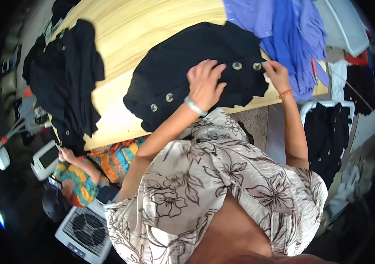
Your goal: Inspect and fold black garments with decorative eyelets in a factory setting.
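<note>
A black knitted garment (187, 53) with large shiny round buttons lies spread on the pale wooden table. My left hand (206, 83) rests on it near the middle, fingers spread, a ribbed band at its wrist. At the garment's right edge my right hand (278, 78), wearing an orange bracelet, has thumb and finger pinched together on the cloth. Just beside those fingertips sits one button (257, 66), and another button (237, 66) lies between my two hands. Two more buttons show at the garment's lower left.
Purple-blue garments (284, 39) are heaped at the table's right, with a red pen-like object (314, 69) on them. More black garments (71, 79) cover the left end. A bin of black clothes (326, 132) stands at right. A person (75, 180) works at lower left beside a fan (86, 229).
</note>
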